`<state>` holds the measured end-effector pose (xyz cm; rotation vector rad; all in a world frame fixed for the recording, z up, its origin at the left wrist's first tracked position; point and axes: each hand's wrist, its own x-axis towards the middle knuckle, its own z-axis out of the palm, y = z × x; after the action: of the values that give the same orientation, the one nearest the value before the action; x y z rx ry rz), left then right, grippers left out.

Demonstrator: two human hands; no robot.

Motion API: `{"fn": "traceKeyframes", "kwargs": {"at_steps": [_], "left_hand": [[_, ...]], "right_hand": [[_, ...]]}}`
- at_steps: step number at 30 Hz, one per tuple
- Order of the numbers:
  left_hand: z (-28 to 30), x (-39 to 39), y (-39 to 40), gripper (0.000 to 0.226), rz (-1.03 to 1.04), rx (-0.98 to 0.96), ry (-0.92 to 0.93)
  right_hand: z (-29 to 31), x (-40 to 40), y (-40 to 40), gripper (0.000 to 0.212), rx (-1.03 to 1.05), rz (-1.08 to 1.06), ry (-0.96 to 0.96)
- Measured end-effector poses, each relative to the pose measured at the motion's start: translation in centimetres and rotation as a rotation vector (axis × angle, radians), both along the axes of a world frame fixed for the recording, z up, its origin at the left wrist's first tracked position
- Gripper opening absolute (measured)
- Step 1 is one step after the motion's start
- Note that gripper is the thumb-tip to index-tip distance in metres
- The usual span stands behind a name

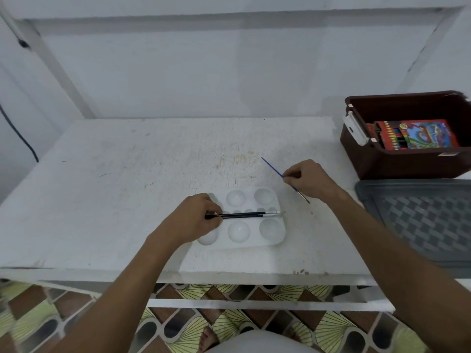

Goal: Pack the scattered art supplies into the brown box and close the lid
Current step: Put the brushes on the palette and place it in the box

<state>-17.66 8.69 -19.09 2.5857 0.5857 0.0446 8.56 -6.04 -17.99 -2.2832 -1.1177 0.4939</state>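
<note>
We stand at a white painted table (127, 174), its top scuffed, scratched and stained in patches, with chipped paint along the near edge. Behind it we see a plain pale wall (229, 72) framed by white-painted bars (58, 70) that rise at a slant on the left and run across the top. A dark cable (17, 128) hangs down at the far left. Below the table, the floor (229, 324) is tiled in brown, black and yellow-green fan patterns. The light is soft and even, casting faint shadows.
</note>
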Motion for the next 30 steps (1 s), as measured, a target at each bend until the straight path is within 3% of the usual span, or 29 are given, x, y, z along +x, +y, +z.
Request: {"fn": "traceKeyframes", "kwargs": {"at_steps": [5,10,17,27,30], "left_hand": [[0.0,-0.5,0.1,0.025,0.121,-0.017,-0.005],[-0.2,-1.6,0.5,0.022,0.22,0.012,-0.057],[-0.5,-1.4,-0.2,0.056,0.136,0.085,-0.056],[-1.2,-0.6,0.0,0.024,0.103,0.099,-0.039],[-1.4,-0.7,-0.1,0.018,0.093,0.069,-0.075]], "right_hand": [[2.2,-3.3,2.2,0.014,0.02,0.23,0.056],[2.0,-6.7,4.3,0.016,-0.079,0.47,-0.011],[1.3,-8.1,4.2,0.018,-0.119,0.554,-0.029],[0.0,-7.1,1.2,0.032,-0.153,0.415,0.021],[0.0,-6.8,0.0,0.025,-0.16,0.41,-0.036]]}}
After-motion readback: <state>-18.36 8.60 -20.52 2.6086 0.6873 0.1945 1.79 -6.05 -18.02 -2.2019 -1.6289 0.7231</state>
